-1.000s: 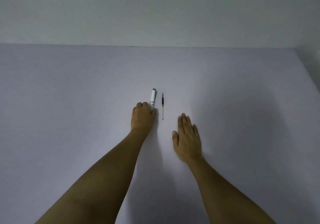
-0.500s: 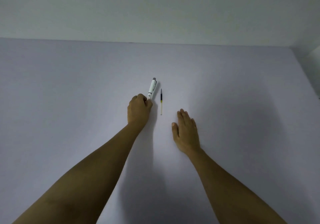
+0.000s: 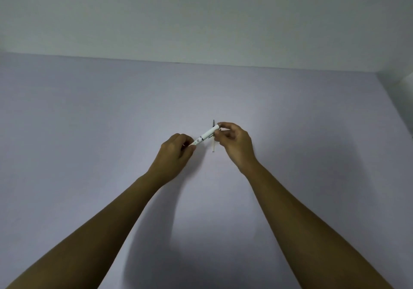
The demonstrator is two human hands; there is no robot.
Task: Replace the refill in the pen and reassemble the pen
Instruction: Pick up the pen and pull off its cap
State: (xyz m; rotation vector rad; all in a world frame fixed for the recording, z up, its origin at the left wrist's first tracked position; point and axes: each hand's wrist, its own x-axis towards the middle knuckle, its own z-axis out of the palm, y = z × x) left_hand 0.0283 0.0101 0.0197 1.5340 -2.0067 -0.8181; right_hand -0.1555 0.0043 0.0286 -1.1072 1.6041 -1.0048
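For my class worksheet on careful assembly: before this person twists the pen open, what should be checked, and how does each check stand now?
1. Left hand grips one pen end: ok.
2. Right hand grips the other end: ok.
3. Pen lifted off the table: ok.
4. Spare refill within reach on table: ok.
5. Pen's joint free of fingers: ok.
6. Spare refill has ink: cannot tell.

One pen (image 3: 206,136), white, is in view. One loose refill (image 3: 213,148) lies on the one counter (image 3: 89,121). Two hands: the left hand (image 3: 174,154) and the right hand (image 3: 235,145). Two bare forearms.
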